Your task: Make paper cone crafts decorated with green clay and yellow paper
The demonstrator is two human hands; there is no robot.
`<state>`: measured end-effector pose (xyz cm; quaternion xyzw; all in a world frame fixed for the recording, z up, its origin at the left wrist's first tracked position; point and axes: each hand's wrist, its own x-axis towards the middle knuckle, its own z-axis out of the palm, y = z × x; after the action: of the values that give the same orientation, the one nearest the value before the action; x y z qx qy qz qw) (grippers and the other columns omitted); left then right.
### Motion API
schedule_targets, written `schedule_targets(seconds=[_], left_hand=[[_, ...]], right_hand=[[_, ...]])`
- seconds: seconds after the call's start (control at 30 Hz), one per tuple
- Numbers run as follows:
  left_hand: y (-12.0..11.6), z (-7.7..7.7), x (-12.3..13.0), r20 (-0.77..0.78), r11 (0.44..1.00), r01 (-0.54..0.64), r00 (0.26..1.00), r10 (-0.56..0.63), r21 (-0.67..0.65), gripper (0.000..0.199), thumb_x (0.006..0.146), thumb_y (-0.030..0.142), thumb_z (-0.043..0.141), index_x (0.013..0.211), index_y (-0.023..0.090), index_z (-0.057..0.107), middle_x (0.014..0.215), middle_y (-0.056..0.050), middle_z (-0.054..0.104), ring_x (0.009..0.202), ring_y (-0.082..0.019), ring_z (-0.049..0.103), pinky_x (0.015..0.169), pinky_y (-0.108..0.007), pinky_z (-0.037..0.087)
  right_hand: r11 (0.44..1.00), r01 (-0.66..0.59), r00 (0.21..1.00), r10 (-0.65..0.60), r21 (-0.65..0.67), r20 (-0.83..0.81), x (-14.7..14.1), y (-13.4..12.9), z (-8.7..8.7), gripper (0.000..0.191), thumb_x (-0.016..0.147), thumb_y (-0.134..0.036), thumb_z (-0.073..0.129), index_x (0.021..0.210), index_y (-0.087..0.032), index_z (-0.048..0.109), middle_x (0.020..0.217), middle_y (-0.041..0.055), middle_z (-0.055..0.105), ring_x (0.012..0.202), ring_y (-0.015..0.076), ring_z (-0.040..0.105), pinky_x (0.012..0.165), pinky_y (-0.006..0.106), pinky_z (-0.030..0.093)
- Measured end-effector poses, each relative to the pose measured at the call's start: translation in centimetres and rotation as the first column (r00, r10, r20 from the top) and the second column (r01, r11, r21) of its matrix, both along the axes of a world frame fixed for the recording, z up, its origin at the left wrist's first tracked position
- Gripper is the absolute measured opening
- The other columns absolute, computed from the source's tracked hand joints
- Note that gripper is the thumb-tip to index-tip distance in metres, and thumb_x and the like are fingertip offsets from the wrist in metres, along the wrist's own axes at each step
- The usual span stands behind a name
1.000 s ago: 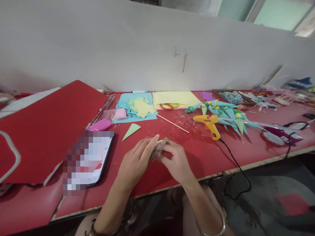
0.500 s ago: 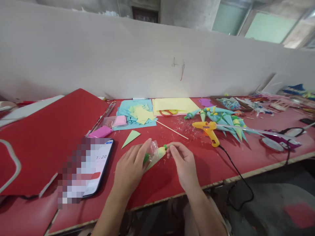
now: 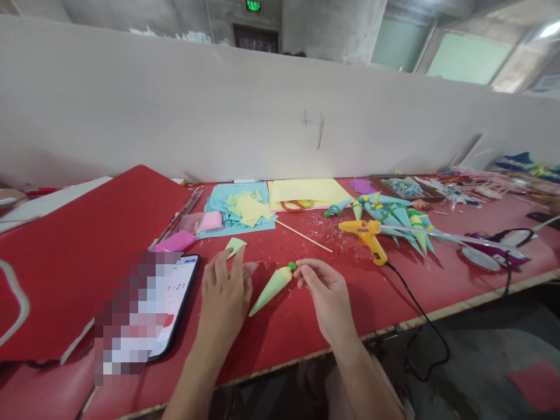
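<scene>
A pale green paper cone (image 3: 272, 290) lies slantwise between my hands, its narrow tip toward me. At its wide, yellowish end sits a small ball of green clay (image 3: 292, 266). My right hand (image 3: 326, 289) is closed in a pinch on green clay at that end; the fingers partly hide what they grip. To the left, my left hand (image 3: 226, 286) is bent over a crumpled clear plastic packet (image 3: 251, 268) with green in it, gripped between thumb and fingers and mostly hidden. Beyond its fingertips is a pale green paper piece (image 3: 236, 246).
A yellow glue gun (image 3: 365, 233) lies right, its black cord (image 3: 413, 291) trailing over the edge. Behind it are finished blue and green cones (image 3: 400, 219). A phone (image 3: 175, 303) lies left, near pink packets (image 3: 177, 240). A thin stick (image 3: 304, 235) and paper scraps (image 3: 251, 209) lie farther back.
My left hand has moved left, off the cone, taking the plastic packet along and uncovering the cone. The right hand keeps its pinch at the cone's wide end. The view tilted slightly upward.
</scene>
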<state>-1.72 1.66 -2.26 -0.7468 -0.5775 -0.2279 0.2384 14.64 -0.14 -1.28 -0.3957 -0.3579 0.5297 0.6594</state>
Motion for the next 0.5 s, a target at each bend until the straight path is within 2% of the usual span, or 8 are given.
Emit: schedule_targets(seconds=[0.2, 0.37, 0.5], left_hand=[[-1.0, 1.1, 1.0, 0.086, 0.995, 0.102, 0.991, -0.102, 0.007, 0.035, 0.082, 0.018, 0.042, 0.117, 0.016, 0.048, 0.113, -0.014, 0.053, 0.104, -0.027, 0.048, 0.090, -0.045, 0.037], [-1.4, 1.7, 2.0, 0.099, 0.974, 0.195, 0.978, -0.184, -0.118, 0.025, 0.084, 0.025, 0.042, 0.106, 0.020, 0.055, 0.102, -0.010, 0.061, 0.093, -0.026, 0.055, 0.075, -0.039, 0.044], [-1.8, 1.3, 3.2, 0.104, 0.942, 0.255, 0.966, -0.237, -0.217, 0.032, 0.083, 0.035, 0.047, 0.110, 0.017, 0.051, 0.098, -0.008, 0.064, 0.087, -0.024, 0.060, 0.072, -0.035, 0.048]], right_hand=[[1.000, -0.008, 0.997, 0.009, 0.019, -0.077, -0.1, 0.0, 0.2, 0.013, 0.076, -0.031, 0.059, 0.074, -0.018, 0.063, 0.063, -0.0014, 0.059, 0.056, 0.0088, 0.051, 0.057, 0.021, 0.043], [1.000, -0.008, 0.992, 0.009, 0.008, -0.124, 0.1, 0.0, 0.2, 0.021, 0.078, -0.035, 0.058, 0.069, -0.017, 0.062, 0.062, -0.0014, 0.058, 0.055, 0.0076, 0.050, 0.057, 0.020, 0.042], [1.000, -0.015, 0.998, 0.013, -0.025, -0.065, 0.2, 0.1, 0.0, 0.016, 0.074, -0.032, 0.062, 0.072, -0.017, 0.065, 0.063, -0.0006, 0.061, 0.055, 0.0084, 0.052, 0.056, 0.020, 0.043]])
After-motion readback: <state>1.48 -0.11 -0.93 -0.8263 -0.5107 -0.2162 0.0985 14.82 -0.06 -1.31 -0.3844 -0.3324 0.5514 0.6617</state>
